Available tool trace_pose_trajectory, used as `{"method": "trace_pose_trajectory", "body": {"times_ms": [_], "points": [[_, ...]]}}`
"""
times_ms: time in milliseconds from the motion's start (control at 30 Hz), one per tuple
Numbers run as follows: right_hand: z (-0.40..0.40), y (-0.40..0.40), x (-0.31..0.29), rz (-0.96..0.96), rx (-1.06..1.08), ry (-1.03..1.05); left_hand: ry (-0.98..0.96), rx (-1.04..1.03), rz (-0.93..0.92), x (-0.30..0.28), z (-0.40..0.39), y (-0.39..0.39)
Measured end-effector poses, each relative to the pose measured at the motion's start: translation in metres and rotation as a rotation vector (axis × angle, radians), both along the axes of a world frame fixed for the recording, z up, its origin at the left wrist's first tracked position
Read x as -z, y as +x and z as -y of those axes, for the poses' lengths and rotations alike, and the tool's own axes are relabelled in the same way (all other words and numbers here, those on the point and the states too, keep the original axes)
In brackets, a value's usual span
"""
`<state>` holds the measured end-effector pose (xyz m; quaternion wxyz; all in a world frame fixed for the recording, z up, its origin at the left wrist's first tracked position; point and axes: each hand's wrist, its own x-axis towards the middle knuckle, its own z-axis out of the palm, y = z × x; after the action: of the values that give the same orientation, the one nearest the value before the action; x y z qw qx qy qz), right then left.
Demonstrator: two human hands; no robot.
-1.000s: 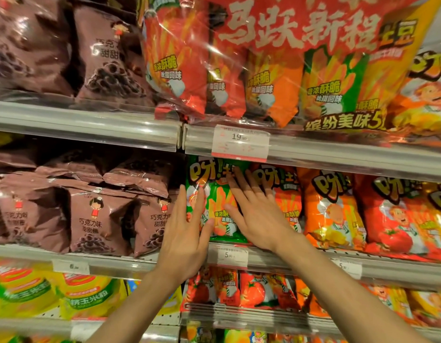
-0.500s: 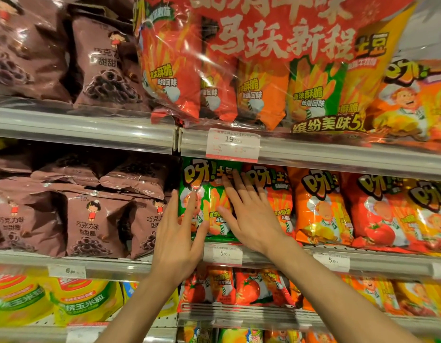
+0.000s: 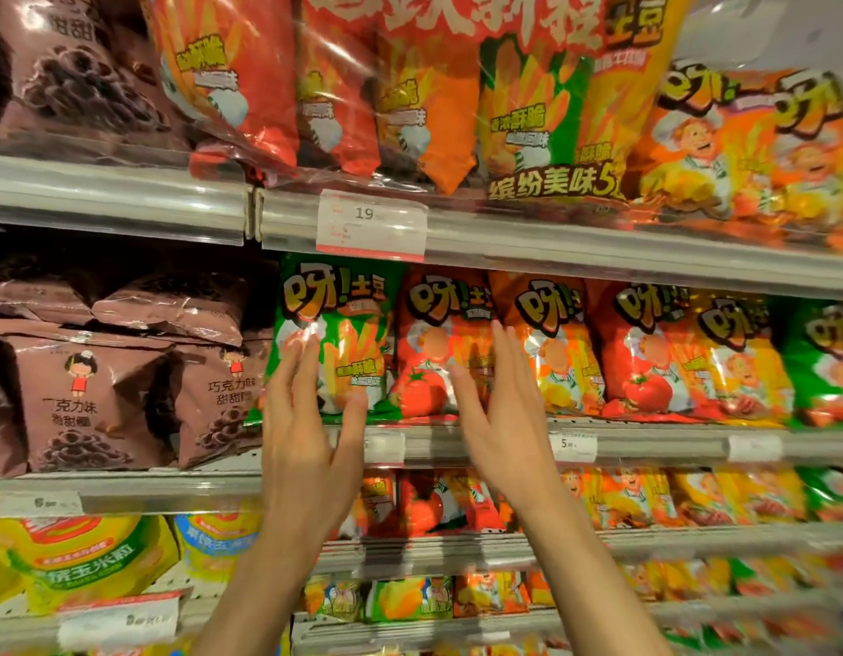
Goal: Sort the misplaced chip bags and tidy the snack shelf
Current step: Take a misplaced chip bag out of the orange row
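Note:
A green chip bag [image 3: 344, 324] stands at the left end of the middle shelf's chip row. Beside it stand a red tomato bag [image 3: 434, 343], an orange bag [image 3: 547, 343], another red bag [image 3: 642, 352] and a yellow bag [image 3: 737, 357]. My left hand [image 3: 310, 428] is raised with straight fingers in front of the green bag's lower left, fingertips at its face. My right hand [image 3: 500, 409] is raised with straight fingers between the red and orange bags. Neither hand holds anything.
Brown chocolate snack bags [image 3: 93, 395] fill the middle shelf to the left. A big clear multipack [image 3: 410, 87] overhangs the top shelf rail [image 3: 599, 248] with a price tag [image 3: 371, 224]. Lower shelves hold yellow corn bags [image 3: 78, 556] and small chip bags [image 3: 618, 494].
Both hands have come off the green bag; the right hand slid right to the red and orange bags, the left moved onto the green bag's front. The view moved closer and blurs.

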<state>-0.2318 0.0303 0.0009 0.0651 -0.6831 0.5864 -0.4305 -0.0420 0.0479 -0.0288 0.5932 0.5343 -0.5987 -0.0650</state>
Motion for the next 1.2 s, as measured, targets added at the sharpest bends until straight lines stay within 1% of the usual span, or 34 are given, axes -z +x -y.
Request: {"method": "trace_pose_trajectory", "body": {"times_ms": [133, 233, 300, 367, 500, 633, 733, 867, 1000, 1200], "points": [[-0.006, -0.046, -0.007, 0.133, 0.113, -0.048, 0.013, 0.012, -0.057, -0.010, -0.007, -0.039], [-0.002, -0.094, -0.012, 0.145, 0.202, -0.051, 0.007, 0.104, -0.057, -0.020, -0.007, -0.079], [0.002, -0.129, -0.017, 0.130, 0.243, -0.057, 0.002, 0.144, -0.018, -0.025, -0.003, -0.110], [0.008, -0.165, -0.024, 0.111, 0.300, -0.045, 0.049, 0.190, 0.034, -0.032, 0.004, -0.144], [0.022, -0.235, -0.037, 0.069, 0.370, 0.066, 0.106, 0.306, 0.121, -0.044, 0.021, -0.208], [0.042, -0.281, -0.042, 0.084, 0.368, 0.179, 0.247, 0.393, 0.196, -0.055, 0.043, -0.258], [0.053, -0.297, -0.042, 0.073, 0.356, 0.211, 0.306, 0.362, 0.233, -0.062, 0.061, -0.287], [0.058, -0.306, -0.046, 0.036, 0.299, 0.234, 0.431, 0.255, 0.374, -0.068, 0.081, -0.311], [0.063, -0.305, -0.043, 0.012, 0.212, 0.298, 0.424, 0.157, 0.454, -0.066, 0.090, -0.319], [0.063, -0.303, -0.038, 0.061, 0.220, 0.295, 0.370, 0.135, 0.454, -0.063, 0.085, -0.321]]}}
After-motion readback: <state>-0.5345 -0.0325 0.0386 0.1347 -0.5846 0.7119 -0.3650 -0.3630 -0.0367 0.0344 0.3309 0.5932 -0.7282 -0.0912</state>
